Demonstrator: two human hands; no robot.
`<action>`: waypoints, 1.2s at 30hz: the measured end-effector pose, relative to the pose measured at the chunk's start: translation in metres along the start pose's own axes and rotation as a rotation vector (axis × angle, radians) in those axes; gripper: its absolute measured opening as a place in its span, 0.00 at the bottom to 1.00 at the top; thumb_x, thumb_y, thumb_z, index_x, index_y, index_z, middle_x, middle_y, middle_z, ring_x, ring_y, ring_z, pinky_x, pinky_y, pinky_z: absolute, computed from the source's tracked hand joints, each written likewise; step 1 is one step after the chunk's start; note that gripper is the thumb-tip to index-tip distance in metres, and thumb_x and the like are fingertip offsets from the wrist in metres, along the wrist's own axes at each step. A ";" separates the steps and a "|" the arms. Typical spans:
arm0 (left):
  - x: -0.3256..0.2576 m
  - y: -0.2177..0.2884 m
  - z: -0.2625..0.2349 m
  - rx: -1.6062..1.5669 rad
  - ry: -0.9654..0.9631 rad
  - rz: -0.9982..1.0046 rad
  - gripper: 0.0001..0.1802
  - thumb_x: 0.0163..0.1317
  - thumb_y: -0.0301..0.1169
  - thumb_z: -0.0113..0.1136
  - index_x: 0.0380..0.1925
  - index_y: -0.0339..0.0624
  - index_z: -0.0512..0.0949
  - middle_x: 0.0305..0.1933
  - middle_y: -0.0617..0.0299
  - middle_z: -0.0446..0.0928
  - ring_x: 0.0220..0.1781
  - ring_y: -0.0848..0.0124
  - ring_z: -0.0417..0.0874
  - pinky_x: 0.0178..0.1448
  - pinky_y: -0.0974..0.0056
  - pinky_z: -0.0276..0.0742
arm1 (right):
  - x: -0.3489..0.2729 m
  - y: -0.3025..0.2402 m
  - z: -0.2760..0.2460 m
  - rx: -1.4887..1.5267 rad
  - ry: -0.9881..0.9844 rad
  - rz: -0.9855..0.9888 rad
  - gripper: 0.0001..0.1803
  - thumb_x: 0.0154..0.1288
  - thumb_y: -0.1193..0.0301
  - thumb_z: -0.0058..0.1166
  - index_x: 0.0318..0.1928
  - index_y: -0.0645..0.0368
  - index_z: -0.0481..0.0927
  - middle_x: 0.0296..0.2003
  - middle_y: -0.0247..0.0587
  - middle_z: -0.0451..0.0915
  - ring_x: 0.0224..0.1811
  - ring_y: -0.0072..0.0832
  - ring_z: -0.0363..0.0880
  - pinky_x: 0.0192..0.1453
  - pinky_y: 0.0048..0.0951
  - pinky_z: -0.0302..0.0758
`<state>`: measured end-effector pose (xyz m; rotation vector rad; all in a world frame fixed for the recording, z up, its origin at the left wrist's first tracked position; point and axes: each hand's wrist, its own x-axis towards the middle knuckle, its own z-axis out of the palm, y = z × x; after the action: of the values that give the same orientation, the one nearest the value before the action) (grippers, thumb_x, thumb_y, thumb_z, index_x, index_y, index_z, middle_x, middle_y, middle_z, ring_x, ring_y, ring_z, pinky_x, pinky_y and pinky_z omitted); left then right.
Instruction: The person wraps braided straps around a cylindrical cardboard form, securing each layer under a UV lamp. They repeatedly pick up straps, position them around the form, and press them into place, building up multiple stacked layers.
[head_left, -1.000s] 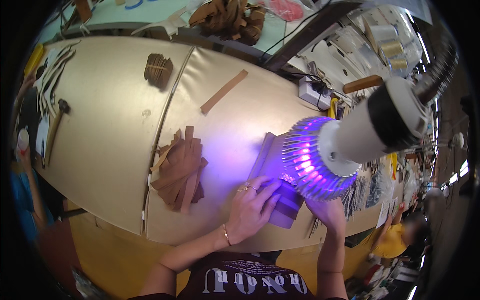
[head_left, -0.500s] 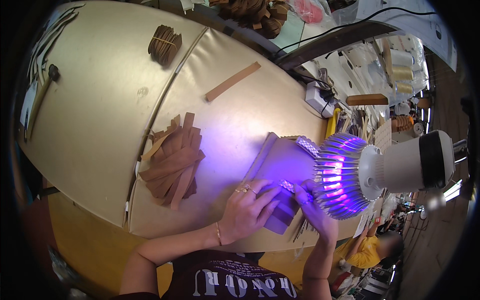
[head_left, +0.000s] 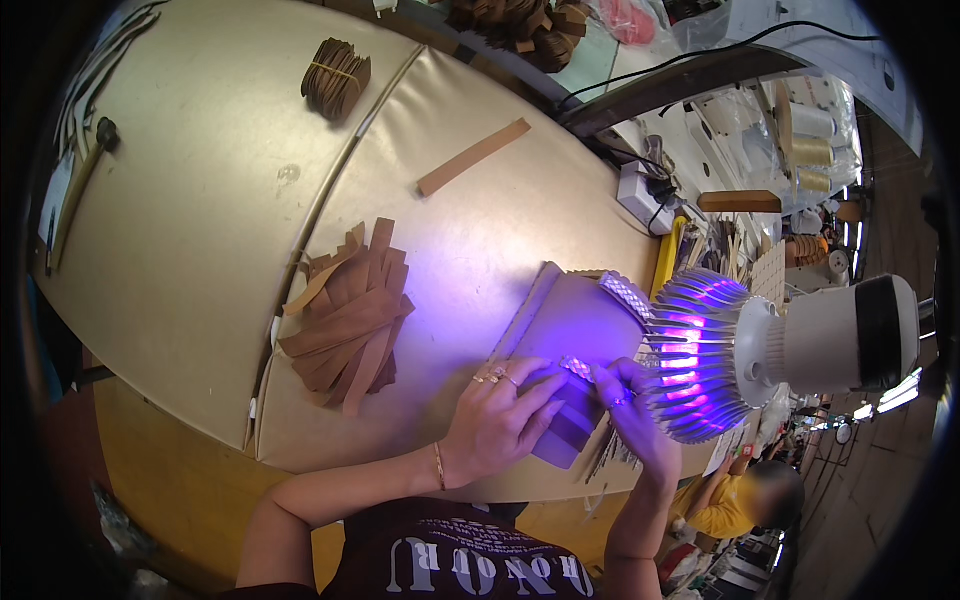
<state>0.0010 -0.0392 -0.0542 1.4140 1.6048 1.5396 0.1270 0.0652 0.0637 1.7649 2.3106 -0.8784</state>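
Under the purple light of a finned lamp (head_left: 705, 355) lies a flat panel (head_left: 570, 320). A short strip with a pale checked, woven-looking pattern (head_left: 577, 368) sits on it between my hands. My left hand (head_left: 495, 425) rests on the panel's left side with its fingers stretched out, fingertips close to the strip. Pinched at the strip's right end are the thumb and fingers of my right hand (head_left: 637, 415), partly beside the lamp. A second checked strip (head_left: 624, 294) runs along the panel's upper right edge. Darker bands (head_left: 572, 428) cross its near part.
Brown strips lie in a loose pile (head_left: 350, 315) at left. One single strip (head_left: 474, 158) and a banded bundle (head_left: 337, 80) are farther off. A hammer (head_left: 90, 175) lies at far left. A white power socket block (head_left: 645, 198) and thread spools (head_left: 812, 150) stand right. Another person (head_left: 735, 500) works at lower right.
The whole view has shifted slightly, with the lamp a little farther right. Both hands keep nearly the same place on the panel and strip.
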 end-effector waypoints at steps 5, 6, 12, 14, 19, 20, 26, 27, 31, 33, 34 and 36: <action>-0.001 0.000 0.000 0.008 0.007 -0.009 0.16 0.60 0.31 0.64 0.49 0.43 0.83 0.51 0.55 0.78 0.49 0.58 0.82 0.53 0.56 0.76 | 0.007 0.025 0.004 0.082 -0.002 -0.082 0.16 0.72 0.65 0.55 0.28 0.61 0.76 0.21 0.24 0.66 0.26 0.14 0.60 0.30 0.22 0.61; -0.001 0.000 0.000 0.005 0.006 -0.009 0.16 0.60 0.31 0.65 0.49 0.43 0.83 0.51 0.55 0.78 0.49 0.59 0.82 0.53 0.56 0.76 | 0.008 0.031 0.005 0.090 -0.002 -0.085 0.16 0.72 0.65 0.55 0.28 0.61 0.75 0.22 0.24 0.65 0.26 0.14 0.60 0.30 0.22 0.61; -0.001 0.000 0.001 0.010 0.004 -0.014 0.17 0.60 0.31 0.65 0.49 0.44 0.83 0.51 0.56 0.78 0.48 0.60 0.82 0.52 0.58 0.77 | 0.010 0.053 0.009 0.331 -0.040 -0.058 0.17 0.72 0.65 0.54 0.26 0.60 0.72 0.22 0.24 0.64 0.27 0.14 0.59 0.31 0.23 0.59; -0.001 0.000 0.000 0.015 0.001 -0.014 0.17 0.60 0.31 0.65 0.49 0.44 0.83 0.51 0.56 0.78 0.48 0.61 0.82 0.52 0.58 0.77 | 0.008 0.057 0.015 0.538 0.015 -0.045 0.18 0.72 0.65 0.54 0.25 0.60 0.72 0.22 0.24 0.64 0.27 0.14 0.59 0.31 0.23 0.59; -0.001 0.001 0.000 -0.003 -0.010 -0.026 0.16 0.60 0.31 0.64 0.49 0.43 0.82 0.51 0.56 0.78 0.50 0.60 0.82 0.54 0.57 0.76 | 0.006 0.052 0.010 0.422 -0.027 -0.029 0.18 0.72 0.65 0.54 0.25 0.60 0.72 0.22 0.24 0.64 0.27 0.14 0.58 0.30 0.23 0.59; -0.001 0.001 -0.001 -0.011 -0.011 -0.031 0.16 0.61 0.31 0.64 0.49 0.43 0.82 0.51 0.55 0.78 0.50 0.59 0.81 0.54 0.56 0.76 | 0.007 0.049 0.007 0.333 -0.046 -0.032 0.18 0.72 0.65 0.54 0.26 0.60 0.72 0.22 0.24 0.64 0.27 0.13 0.58 0.30 0.23 0.59; 0.006 -0.004 -0.002 -0.247 0.006 -0.189 0.17 0.65 0.28 0.58 0.53 0.39 0.77 0.52 0.50 0.77 0.53 0.53 0.79 0.57 0.56 0.74 | 0.007 0.030 0.005 0.172 -0.049 -0.043 0.18 0.72 0.65 0.55 0.26 0.60 0.71 0.21 0.24 0.64 0.26 0.13 0.58 0.29 0.22 0.58; 0.006 -0.004 -0.003 -0.282 -0.009 -0.221 0.16 0.66 0.28 0.57 0.53 0.38 0.78 0.52 0.50 0.77 0.53 0.54 0.79 0.57 0.57 0.74 | 0.007 0.029 0.006 0.162 -0.046 -0.045 0.18 0.72 0.65 0.55 0.26 0.60 0.71 0.21 0.24 0.64 0.26 0.13 0.58 0.29 0.22 0.58; 0.007 -0.006 -0.002 -0.369 -0.044 -0.292 0.14 0.68 0.25 0.53 0.51 0.36 0.78 0.52 0.51 0.76 0.51 0.57 0.79 0.56 0.60 0.75 | 0.007 0.027 0.005 0.135 -0.048 -0.044 0.17 0.72 0.65 0.55 0.26 0.60 0.72 0.21 0.24 0.64 0.26 0.13 0.58 0.29 0.22 0.58; 0.007 -0.008 -0.001 -0.384 -0.043 -0.294 0.14 0.68 0.24 0.52 0.51 0.36 0.78 0.51 0.51 0.75 0.51 0.59 0.79 0.55 0.61 0.75 | 0.006 0.027 0.005 0.128 -0.049 -0.039 0.17 0.72 0.65 0.56 0.26 0.60 0.72 0.22 0.24 0.64 0.26 0.13 0.58 0.29 0.22 0.58; 0.007 -0.008 -0.001 -0.389 -0.038 -0.292 0.14 0.68 0.24 0.52 0.51 0.36 0.79 0.51 0.52 0.76 0.50 0.59 0.79 0.55 0.61 0.75 | 0.006 0.027 0.005 0.127 -0.049 -0.039 0.17 0.72 0.65 0.56 0.26 0.60 0.72 0.22 0.24 0.65 0.26 0.13 0.58 0.29 0.22 0.59; 0.007 -0.009 0.000 -0.393 -0.045 -0.285 0.14 0.67 0.23 0.51 0.51 0.37 0.79 0.51 0.52 0.75 0.49 0.59 0.79 0.54 0.61 0.75 | 0.006 0.026 0.005 0.125 -0.050 -0.035 0.17 0.72 0.65 0.56 0.27 0.61 0.72 0.22 0.24 0.65 0.26 0.13 0.59 0.30 0.22 0.59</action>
<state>-0.0046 -0.0317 -0.0605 0.9570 1.3180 1.5328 0.1473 0.0721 0.0476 1.7312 2.3091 -1.0818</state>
